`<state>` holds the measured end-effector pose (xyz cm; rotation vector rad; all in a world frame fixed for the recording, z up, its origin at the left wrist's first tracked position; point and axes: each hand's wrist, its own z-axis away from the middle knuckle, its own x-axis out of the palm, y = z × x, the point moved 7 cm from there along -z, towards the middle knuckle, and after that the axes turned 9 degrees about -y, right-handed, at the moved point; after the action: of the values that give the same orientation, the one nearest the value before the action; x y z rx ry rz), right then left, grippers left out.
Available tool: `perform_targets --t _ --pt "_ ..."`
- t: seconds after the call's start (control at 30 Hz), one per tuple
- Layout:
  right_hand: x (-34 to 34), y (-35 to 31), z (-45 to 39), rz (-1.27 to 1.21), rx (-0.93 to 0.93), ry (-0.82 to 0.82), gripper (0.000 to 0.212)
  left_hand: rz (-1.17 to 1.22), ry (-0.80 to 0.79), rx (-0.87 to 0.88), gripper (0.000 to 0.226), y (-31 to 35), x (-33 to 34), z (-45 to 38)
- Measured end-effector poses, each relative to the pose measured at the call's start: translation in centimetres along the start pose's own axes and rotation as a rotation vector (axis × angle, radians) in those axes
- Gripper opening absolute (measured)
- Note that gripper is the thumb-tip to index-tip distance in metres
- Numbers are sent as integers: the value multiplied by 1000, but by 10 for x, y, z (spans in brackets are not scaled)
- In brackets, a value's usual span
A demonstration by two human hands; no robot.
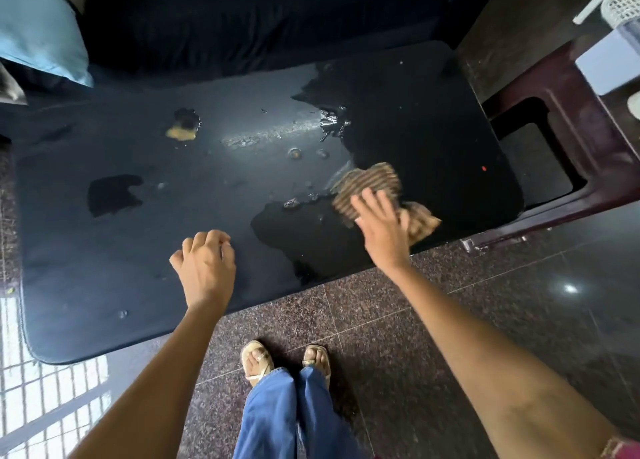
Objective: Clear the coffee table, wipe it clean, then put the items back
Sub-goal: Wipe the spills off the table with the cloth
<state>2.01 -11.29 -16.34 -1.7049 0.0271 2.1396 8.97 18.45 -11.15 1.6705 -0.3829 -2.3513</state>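
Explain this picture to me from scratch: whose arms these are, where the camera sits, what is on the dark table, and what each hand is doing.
There is no machine here. The single picture comes from a wide-angle camera worn on a person's head, looking down, so you see that person's own arms, jeans and sandalled feet.

The dark coffee table has already been cleared of items. Its right part is wet and glossy, while the left part looks duller, with some drops and a yellowish smear near the far edge.

The right hand presses a striped brown cloth flat on the wet area, fingers stretched out. The left hand rests at the near edge of the table with curled fingers, holding nothing.

Behind the table is a dark sofa with a blue cushion.
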Motion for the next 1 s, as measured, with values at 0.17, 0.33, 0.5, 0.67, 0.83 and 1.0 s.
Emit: perform_targets --t 0.17,0.33,0.5,0.67,0.83,1.0 --pt "-1 -10 -5 -235 502 99 49 -7 -15 9 21 2 11 -1" --pt "42 -145 23 -14 -251 -30 46 -20 -29 11 20 -1 12 -6" --pt "33 -115 0 123 -554 -132 45 -44 -20 52 20 -1 -3 -26" --pt "-1 -36 -30 -193 384 89 45 -29 -12 102 20 -1 -16 -48" --pt "17 -136 -35 -148 287 93 48 -8 -57 88 22 -11 -22 -61" --pt "35 -190 -42 188 -512 -127 45 -61 -79 125 22 -26 -36 -79"
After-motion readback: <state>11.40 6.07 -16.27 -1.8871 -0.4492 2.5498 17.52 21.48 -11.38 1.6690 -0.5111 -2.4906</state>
